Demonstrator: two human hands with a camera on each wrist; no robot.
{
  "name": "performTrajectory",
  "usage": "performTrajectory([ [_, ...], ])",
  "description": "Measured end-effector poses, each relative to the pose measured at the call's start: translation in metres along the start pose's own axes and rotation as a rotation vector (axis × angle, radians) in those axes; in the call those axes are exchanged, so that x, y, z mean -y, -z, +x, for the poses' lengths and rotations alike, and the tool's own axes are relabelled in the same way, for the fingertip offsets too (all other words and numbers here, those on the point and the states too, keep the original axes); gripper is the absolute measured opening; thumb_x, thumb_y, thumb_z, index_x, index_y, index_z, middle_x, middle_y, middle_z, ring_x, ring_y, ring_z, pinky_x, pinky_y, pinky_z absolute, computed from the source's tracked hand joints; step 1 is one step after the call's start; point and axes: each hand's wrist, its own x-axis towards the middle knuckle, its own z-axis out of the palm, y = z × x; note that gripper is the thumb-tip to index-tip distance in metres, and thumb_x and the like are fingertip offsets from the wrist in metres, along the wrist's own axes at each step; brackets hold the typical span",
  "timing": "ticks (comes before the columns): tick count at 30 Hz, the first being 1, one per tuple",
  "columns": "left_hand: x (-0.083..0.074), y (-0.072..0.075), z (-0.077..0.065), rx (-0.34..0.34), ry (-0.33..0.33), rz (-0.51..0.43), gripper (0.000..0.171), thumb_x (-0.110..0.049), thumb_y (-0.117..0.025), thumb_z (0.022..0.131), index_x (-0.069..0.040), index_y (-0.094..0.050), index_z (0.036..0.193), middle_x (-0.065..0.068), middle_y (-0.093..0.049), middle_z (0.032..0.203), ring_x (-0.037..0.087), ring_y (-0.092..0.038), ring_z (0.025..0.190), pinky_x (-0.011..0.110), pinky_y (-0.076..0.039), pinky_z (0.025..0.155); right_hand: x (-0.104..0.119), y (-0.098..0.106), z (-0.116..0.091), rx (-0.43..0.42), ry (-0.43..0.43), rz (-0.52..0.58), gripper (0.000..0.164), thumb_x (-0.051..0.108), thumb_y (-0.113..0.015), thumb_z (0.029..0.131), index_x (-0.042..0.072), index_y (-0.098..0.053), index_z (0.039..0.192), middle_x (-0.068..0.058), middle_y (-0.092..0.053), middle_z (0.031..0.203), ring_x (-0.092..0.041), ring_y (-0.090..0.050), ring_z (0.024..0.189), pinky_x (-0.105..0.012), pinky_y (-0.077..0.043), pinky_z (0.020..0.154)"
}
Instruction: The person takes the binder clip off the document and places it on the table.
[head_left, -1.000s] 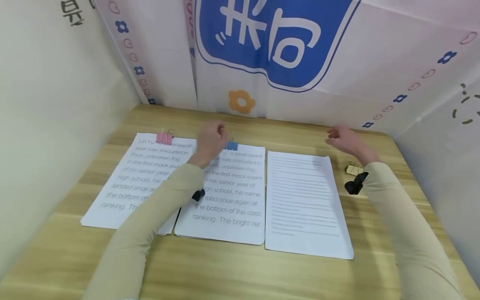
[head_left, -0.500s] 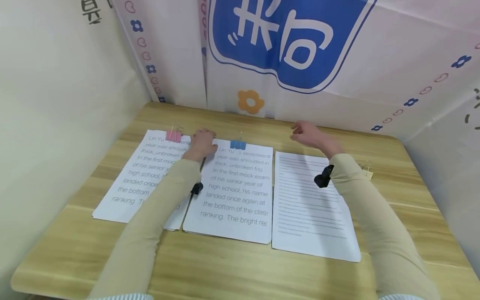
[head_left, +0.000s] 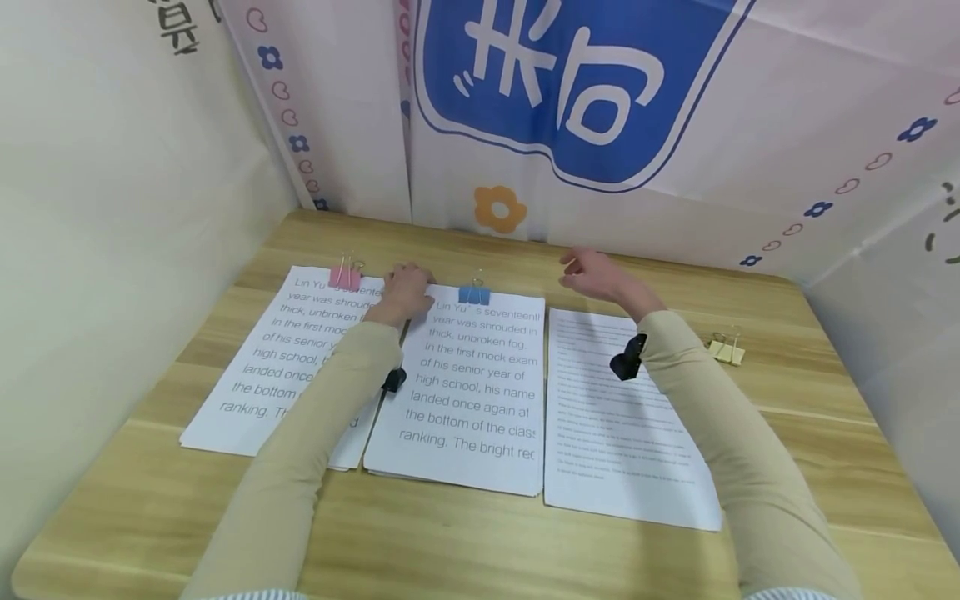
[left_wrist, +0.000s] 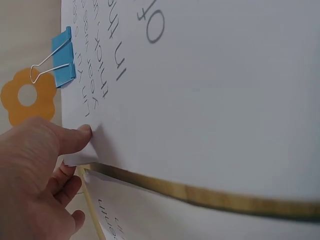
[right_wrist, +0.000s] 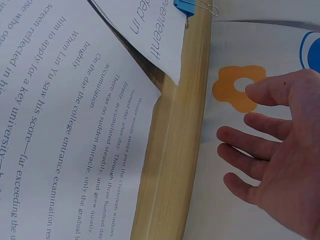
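Three paper stacks lie side by side. My left hand point(head_left: 406, 295) is at the top left corner of the middle paper stack point(head_left: 480, 392); the left wrist view shows the thumb point(left_wrist: 80, 138) on the sheet and the fingers at the corner's edge, pinching it. A blue binder clip point(head_left: 474, 294) sits on that stack's top edge. A pink binder clip point(head_left: 346, 277) is on the left paper stack point(head_left: 255, 367). My right hand point(head_left: 596, 273) hovers behind the unclipped right paper stack point(head_left: 622, 433), its fingers loosely bent and holding nothing.
A yellow binder clip point(head_left: 727, 351) lies on the wooden table point(head_left: 450, 542) right of the right stack. A printed cloth point(head_left: 637, 208) with a blue sign and an orange flower point(head_left: 500, 209) hangs along the table's back edge.
My left hand has come down and left from near the blue clip to the middle stack's corner. My right hand has moved left from above the yellow clip side to behind the right stack.
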Motion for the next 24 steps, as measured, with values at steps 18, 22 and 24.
performTrajectory([
  [18,0.0,-0.01,-0.013,-0.192,0.011,-0.342,0.012,-0.002,-0.057,0.087,-0.006,-0.06,0.098,0.012,-0.063,0.099,0.026,-0.059,0.098,0.036,-0.05,0.088,0.024,-0.013,0.016,0.028,0.081,0.06,0.048,0.019,-0.054,0.091,-0.005,-0.043,0.131,-0.025,-0.055,0.126,-0.036,-0.053,0.117,-0.046,-0.044,0.099],
  [22,0.003,-0.011,-0.015,-0.217,-0.006,-0.38,0.011,-0.002,-0.057,0.087,-0.006,-0.061,0.097,0.012,-0.063,0.099,0.025,-0.059,0.097,0.035,-0.05,0.088,0.035,-0.019,0.024,0.043,0.103,0.097,0.052,0.022,-0.056,0.089,-0.003,-0.041,0.133,-0.022,-0.053,0.13,-0.034,-0.05,0.122,-0.044,-0.041,0.104],
  [24,0.004,-0.011,-0.016,-0.224,-0.012,-0.396,0.011,-0.002,-0.058,0.087,-0.005,-0.061,0.097,0.012,-0.063,0.099,0.025,-0.059,0.097,0.035,-0.05,0.088,0.041,-0.023,0.028,0.055,0.121,0.115,0.055,0.022,-0.056,0.089,-0.003,-0.039,0.134,-0.022,-0.051,0.132,-0.034,-0.049,0.124,-0.044,-0.04,0.106],
])
